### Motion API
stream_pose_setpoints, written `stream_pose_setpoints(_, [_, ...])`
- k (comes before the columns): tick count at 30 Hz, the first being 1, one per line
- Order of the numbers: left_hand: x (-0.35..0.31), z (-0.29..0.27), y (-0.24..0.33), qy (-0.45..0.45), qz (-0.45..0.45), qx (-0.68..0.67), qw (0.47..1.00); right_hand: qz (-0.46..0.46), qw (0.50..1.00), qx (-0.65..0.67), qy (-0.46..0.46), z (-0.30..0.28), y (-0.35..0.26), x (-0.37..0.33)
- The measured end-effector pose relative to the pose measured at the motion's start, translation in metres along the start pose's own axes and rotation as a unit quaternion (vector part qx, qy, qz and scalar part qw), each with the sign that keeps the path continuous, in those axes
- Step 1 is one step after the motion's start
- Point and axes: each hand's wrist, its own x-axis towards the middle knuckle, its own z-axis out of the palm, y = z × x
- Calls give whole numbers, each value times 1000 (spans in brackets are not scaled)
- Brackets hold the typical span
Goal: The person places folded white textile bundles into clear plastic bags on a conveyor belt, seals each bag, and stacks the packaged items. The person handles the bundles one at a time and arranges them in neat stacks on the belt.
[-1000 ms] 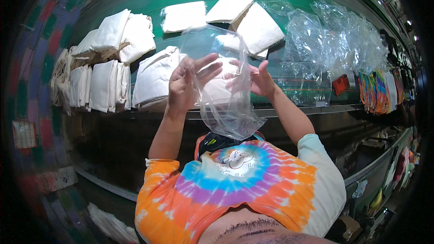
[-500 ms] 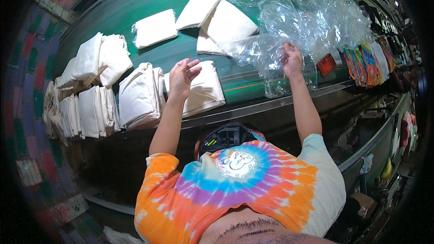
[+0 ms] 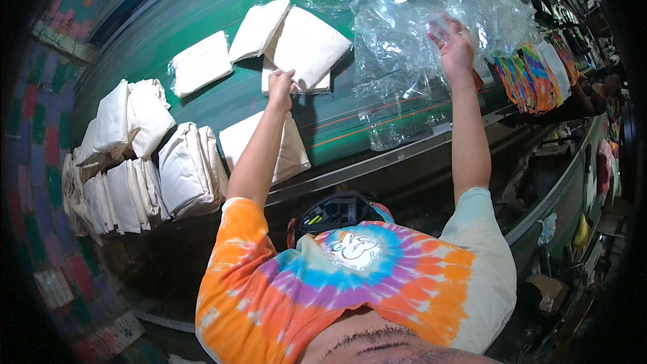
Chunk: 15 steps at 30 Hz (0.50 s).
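Observation:
My left hand is closed at the near left edge of a pile of white folded cloth, its fingers pinching that edge. Just below the wrist, partly behind my forearm, lies another white folded cloth. Over on the right, my right hand reaches across a heap of clear plastic bags. Its fingers are spread and slightly blurred, with no bag visibly gripped. Farther left on the green surface are a white folded cloth in a clear wrapper and a second white folded cloth.
Stacks of white folded cloth stand along the near left edge of the green table. Multicoloured folded fabric sits at the right end. A metal rail runs along the table's front, with a dark pouch before my body.
My left hand has gone from open to closed on the cloth's edge, moving farther over the table. My right hand has moved forward over the plastic heap. The whole view has shifted somewhat.

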Motion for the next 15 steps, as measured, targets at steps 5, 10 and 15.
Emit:
stream_pose_setpoints(5, [18,20,4,39,-110,11,993,259,950,-171,-39,0,64,-27])
stream_pose_setpoints(10, [17,39,14,-22,-117,-75,990,359,865,-306,-173,25,109,-83])
stream_pose_setpoints(15, [-19,58,41,21,-11,-71,997,305,809,-315,-390,49,115,-104])
